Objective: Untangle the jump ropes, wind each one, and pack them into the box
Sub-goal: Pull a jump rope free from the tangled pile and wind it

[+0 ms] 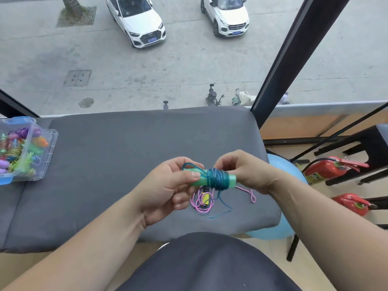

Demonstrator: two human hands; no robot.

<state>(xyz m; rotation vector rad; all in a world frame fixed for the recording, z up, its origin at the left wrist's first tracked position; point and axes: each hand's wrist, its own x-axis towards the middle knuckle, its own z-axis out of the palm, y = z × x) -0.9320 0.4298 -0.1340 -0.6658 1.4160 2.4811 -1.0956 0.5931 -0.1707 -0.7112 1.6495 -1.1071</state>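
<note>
Two hands held one blue rope (217,178) above a grey cushion (126,154).
The rope was coiled round green handles; their number could not be told. The left hand (165,185) gripped the left end, its thumb (194,175) pressed on top and its fingers curled underneath. The right hand (245,171) pinched the right end, fingers bent over the coil, so the coil sat between the two hands. Just below, one pink rope (201,203) lay loose on the cushion. One clear box (52,139) of several wound ropes stood at the cushion's far left. Two extinguishers (327,168) lay on the floor to the right. Two white cars (136,19) stood outside, beyond the glass.
</note>
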